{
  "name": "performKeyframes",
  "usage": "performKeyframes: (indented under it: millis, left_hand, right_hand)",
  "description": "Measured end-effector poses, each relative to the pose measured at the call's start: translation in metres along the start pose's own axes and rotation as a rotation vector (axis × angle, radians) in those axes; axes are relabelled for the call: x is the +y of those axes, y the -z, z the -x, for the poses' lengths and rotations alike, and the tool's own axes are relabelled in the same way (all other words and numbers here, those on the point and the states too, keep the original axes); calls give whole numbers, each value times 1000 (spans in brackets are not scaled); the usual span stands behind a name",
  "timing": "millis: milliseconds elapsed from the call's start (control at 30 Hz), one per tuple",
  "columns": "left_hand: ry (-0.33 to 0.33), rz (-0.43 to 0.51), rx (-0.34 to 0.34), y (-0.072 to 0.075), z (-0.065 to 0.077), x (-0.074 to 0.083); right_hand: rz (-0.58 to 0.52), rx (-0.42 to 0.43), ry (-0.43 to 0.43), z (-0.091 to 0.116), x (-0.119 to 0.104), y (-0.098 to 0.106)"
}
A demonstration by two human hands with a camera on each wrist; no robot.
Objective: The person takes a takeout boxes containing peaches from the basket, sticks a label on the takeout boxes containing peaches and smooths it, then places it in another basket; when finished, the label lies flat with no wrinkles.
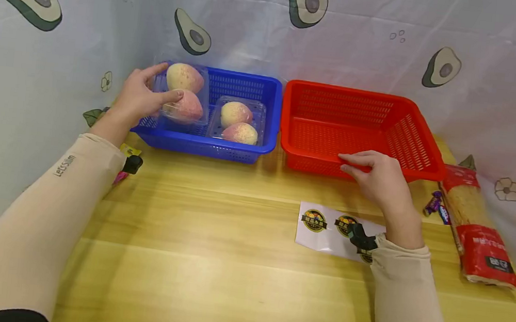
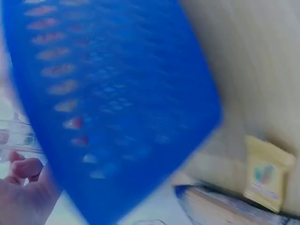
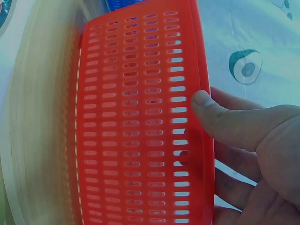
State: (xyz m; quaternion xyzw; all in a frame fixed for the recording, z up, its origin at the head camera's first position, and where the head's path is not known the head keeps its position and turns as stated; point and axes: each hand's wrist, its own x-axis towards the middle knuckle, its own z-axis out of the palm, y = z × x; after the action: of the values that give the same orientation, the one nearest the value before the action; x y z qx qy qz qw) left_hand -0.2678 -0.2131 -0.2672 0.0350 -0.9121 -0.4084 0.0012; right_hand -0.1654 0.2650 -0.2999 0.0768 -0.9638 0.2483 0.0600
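Observation:
My left hand (image 1: 141, 90) grips a clear plastic box (image 1: 205, 94) from its left side, thumb across the top and fingers at the far edge. Two pink-and-yellow peaches lie in that box, which is tilted over the left part of the blue basket (image 1: 194, 143). A second clear box (image 1: 215, 123) with two peaches rests inside the basket on the right. My right hand (image 1: 379, 180) pinches the near rim of the red basket (image 1: 324, 107), thumb outside and fingers inside. In the left wrist view, the blue basket's wall hides part of the left hand (image 2: 30, 192).
A sheet of round fruit stickers (image 1: 325, 242) lies before the red basket. To the right are small purple-wrapped candies (image 1: 433, 203) and a red-and-clear food bag (image 1: 488, 245). A yellow packet (image 2: 267, 173) lies near the blue basket. An avocado-print curtain (image 1: 251, 36) closes off the back.

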Motion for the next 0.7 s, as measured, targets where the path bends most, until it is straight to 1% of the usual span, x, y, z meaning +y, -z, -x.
performKeyframes:
  millis: [67, 100, 167, 200, 267, 300, 333, 400, 433, 467, 533, 567, 633, 700]
  left_hand:
    - [-33, 103, 48, 4, 8, 10]
    - [-53, 186, 63, 5, 13, 15]
    - [-92, 401, 63, 6, 27, 24]
    - [-127, 506, 56, 5, 35, 26]
    - [-208, 712, 7, -3, 49, 30]
    - [-244, 797, -31, -7, 57, 31]
    - [-286, 852, -75, -12, 65, 31]
    - [-377, 898, -183, -22, 77, 29]
    - [-402, 905, -238, -27, 83, 29]
    - [-420, 887, -291, -31, 88, 28]
    - [-463, 804, -391, -40, 95, 26]
    - [-473, 752, -436, -44, 97, 26]
    - [-495, 643, -507, -54, 100, 26]
    - [-495, 568, -579, -63, 100, 25]
  right_hand:
    - [0, -6, -10, 0, 0, 1]
    - [-1, -10, -11, 0, 0, 1]
    - [-2, -20, -4, -1, 0, 1]
    - [0, -25, 1, -2, -1, 2]
    - [2, -34, 6, -3, 0, 2]
    - [5, -38, 9, -4, 0, 2]
    - [9, -41, 12, -4, 0, 2]
    - [10, -43, 16, -5, 0, 2]
    - [9, -43, 15, -5, 0, 2]
    - [7, -44, 13, -5, 0, 2]
    - [6, -45, 11, -5, 0, 2]
    - [4, -45, 7, -5, 0, 2]
    - [8, -40, -2, -5, 0, 2]
    - [12, -42, -4, -3, 0, 2]
